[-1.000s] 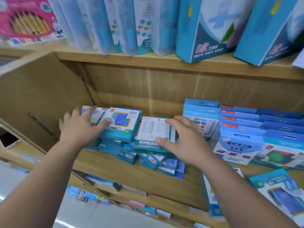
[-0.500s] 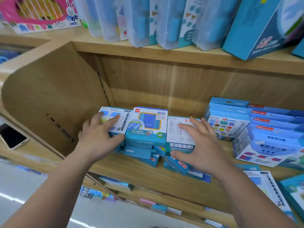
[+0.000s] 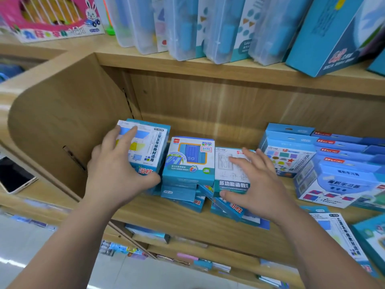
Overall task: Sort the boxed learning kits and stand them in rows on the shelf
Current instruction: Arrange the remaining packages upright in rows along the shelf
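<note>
Several small blue boxed kits are heaped on the wooden shelf (image 3: 166,217). My left hand (image 3: 116,174) grips the leftmost white-and-blue kit (image 3: 146,147), which is lifted and tilted upright, fingers over its front and thumb under its lower edge. Beside it a teal kit with a blue panel (image 3: 189,161) leans on the heap. My right hand (image 3: 254,184) lies spread over a white-fronted kit (image 3: 228,165), thumb at its lower edge. More blue kits (image 3: 227,207) lie flat under these.
To the right, blue boxes (image 3: 291,142) stand in rows. A phone (image 3: 14,176) lies on the ledge at left. Clear cases (image 3: 183,28) and big blue boxes (image 3: 325,34) fill the shelf above. The curved side panel (image 3: 62,126) closes the left end.
My left hand has closed around the leftmost kit and raised it upright. My right hand has spread flatter over the white-fronted kit. The view has moved closer to the heap.
</note>
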`<state>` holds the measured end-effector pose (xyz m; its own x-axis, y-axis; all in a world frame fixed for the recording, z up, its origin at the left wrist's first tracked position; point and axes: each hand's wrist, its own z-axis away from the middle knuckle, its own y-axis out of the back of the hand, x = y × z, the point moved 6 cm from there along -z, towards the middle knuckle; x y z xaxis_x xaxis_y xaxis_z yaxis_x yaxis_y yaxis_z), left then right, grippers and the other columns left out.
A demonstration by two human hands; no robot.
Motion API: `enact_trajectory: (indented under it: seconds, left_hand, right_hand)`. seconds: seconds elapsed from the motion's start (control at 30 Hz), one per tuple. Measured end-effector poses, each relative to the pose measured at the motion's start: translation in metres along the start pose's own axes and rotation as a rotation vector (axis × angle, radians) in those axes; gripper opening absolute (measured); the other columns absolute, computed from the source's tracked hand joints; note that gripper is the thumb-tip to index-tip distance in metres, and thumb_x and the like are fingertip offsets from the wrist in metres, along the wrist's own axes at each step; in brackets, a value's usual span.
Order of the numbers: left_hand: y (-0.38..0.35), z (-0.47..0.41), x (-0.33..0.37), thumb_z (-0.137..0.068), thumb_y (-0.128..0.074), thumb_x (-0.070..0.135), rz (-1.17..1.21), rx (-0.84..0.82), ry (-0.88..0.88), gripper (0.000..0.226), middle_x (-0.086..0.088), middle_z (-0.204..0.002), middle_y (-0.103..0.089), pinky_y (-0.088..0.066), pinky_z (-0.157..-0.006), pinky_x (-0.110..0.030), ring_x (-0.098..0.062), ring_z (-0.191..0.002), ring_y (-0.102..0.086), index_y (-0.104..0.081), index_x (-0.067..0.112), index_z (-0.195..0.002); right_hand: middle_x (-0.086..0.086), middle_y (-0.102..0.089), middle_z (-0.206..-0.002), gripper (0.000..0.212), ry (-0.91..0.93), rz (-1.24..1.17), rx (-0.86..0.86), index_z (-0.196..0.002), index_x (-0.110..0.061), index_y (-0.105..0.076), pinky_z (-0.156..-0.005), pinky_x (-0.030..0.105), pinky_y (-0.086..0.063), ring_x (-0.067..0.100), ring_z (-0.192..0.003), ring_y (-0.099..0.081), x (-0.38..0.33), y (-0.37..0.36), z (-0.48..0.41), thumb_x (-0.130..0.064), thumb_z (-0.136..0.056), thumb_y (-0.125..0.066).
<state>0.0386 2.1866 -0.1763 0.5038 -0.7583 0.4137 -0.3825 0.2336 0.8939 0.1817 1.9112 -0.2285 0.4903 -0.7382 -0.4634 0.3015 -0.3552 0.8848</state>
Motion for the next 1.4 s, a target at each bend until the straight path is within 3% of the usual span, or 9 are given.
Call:
enact_trajectory:
  seconds: [0.17, 0.3, 0.43, 0.5, 0.67, 0.8, 0.93, 1.1, 1.4]
  left_hand:
    - [0.019, 0.017, 0.036, -0.046, -0.060, 0.059, 0.225, 0.045, -0.156, 0.109, 0.006, -0.158, -0.025, -0.035, -0.113, -0.049, -0.020, -0.141, -0.031, -0.035, 0.032, -0.149]
    - [-0.008, 0.042, 0.091, -0.046, -0.063, 0.061, 0.327, -0.084, -0.254, 0.106, 0.015, -0.157, -0.022, -0.035, -0.114, -0.042, -0.009, -0.141, -0.029, -0.039, 0.035, -0.147]
    - [-0.041, 0.061, 0.142, -0.047, -0.062, 0.069, 0.327, -0.173, -0.343, 0.108, 0.014, -0.159, -0.020, -0.031, -0.116, -0.041, -0.014, -0.142, -0.028, -0.040, 0.036, -0.147]
    - [-0.054, 0.066, 0.159, -0.048, -0.060, 0.080, 0.286, -0.238, -0.413, 0.108, 0.015, -0.160, -0.019, -0.028, -0.117, -0.039, -0.015, -0.144, -0.028, -0.040, 0.038, -0.146]
    - [-0.067, 0.058, 0.164, -0.065, -0.053, 0.081, 0.151, -0.127, -0.482, 0.087, 0.000, -0.151, -0.043, -0.038, -0.109, -0.053, -0.030, -0.135, -0.042, -0.054, 0.030, -0.136]
    - [-0.072, 0.043, 0.142, -0.079, -0.049, 0.064, 0.081, 0.052, -0.419, 0.070, -0.013, -0.135, -0.057, -0.040, -0.103, -0.053, -0.039, -0.122, -0.052, -0.062, 0.016, -0.127]
    - [-0.071, 0.033, 0.120, -0.086, -0.044, 0.051, 0.012, 0.165, -0.346, 0.058, -0.019, -0.127, -0.061, -0.041, -0.099, -0.053, -0.043, -0.115, -0.054, -0.065, 0.009, -0.120]
    - [-0.074, 0.025, 0.093, -0.079, -0.046, 0.064, -0.148, 0.080, -0.123, 0.067, -0.015, -0.142, -0.051, -0.038, -0.101, -0.061, -0.047, -0.127, -0.042, -0.062, 0.018, -0.125]
    - [-0.082, 0.024, 0.080, -0.063, -0.056, 0.085, -0.078, -0.048, -0.035, 0.090, -0.012, -0.148, -0.040, -0.042, -0.102, -0.050, -0.041, -0.127, -0.045, -0.051, 0.027, -0.132]
  right_hand:
    - [-0.025, -0.032, -0.152, 0.093, 0.031, -0.068, 0.111, -0.141, -0.045, -0.049, -0.123, 0.041, -0.011, 0.009, -0.153, -0.007, -0.005, 0.015, 0.003, -0.092, -0.061, -0.040]
    - [-0.021, -0.069, -0.114, 0.057, -0.016, -0.626, 0.247, -0.130, -0.038, -0.058, -0.100, 0.020, -0.044, -0.009, -0.115, -0.056, -0.017, 0.039, 0.023, -0.073, -0.086, -0.053]
    - [0.006, -0.077, -0.093, 0.054, -0.146, -1.034, 0.184, -0.141, -0.026, -0.045, -0.075, 0.043, -0.060, 0.021, -0.087, -0.075, -0.007, 0.036, 0.038, -0.030, -0.093, -0.069]
    - [0.013, -0.076, -0.094, 0.050, -0.228, -1.101, 0.240, -0.142, -0.025, -0.046, -0.066, 0.043, -0.059, 0.027, -0.082, -0.075, 0.018, 0.043, 0.048, -0.013, -0.097, -0.063]
    - [0.015, -0.075, -0.096, 0.049, -0.361, -1.018, 0.387, -0.117, -0.041, -0.068, -0.079, 0.042, -0.055, 0.024, -0.086, -0.072, 0.095, 0.068, 0.086, -0.001, -0.096, -0.050]
    - [-0.015, -0.077, -0.096, 0.046, -0.467, -0.915, 0.403, -0.104, -0.040, -0.072, -0.089, 0.037, -0.053, 0.010, -0.098, -0.071, 0.148, 0.072, 0.116, -0.001, -0.094, -0.050]
    - [-0.002, -0.077, -0.088, 0.045, -0.531, -0.801, 0.319, -0.106, -0.048, -0.071, -0.080, 0.049, -0.057, 0.023, -0.086, -0.074, 0.175, 0.059, 0.133, -0.008, -0.093, -0.053]
    - [-0.009, -0.073, -0.084, 0.032, -0.495, -0.360, 0.338, -0.111, -0.043, -0.068, -0.069, 0.040, -0.055, 0.012, -0.085, -0.067, 0.183, 0.049, 0.131, -0.037, -0.083, -0.053]
    - [0.011, -0.058, -0.118, 0.053, -0.436, -0.013, 0.510, -0.132, -0.020, -0.060, -0.091, 0.048, -0.049, 0.039, -0.109, -0.054, 0.172, 0.044, 0.121, -0.023, -0.081, -0.072]
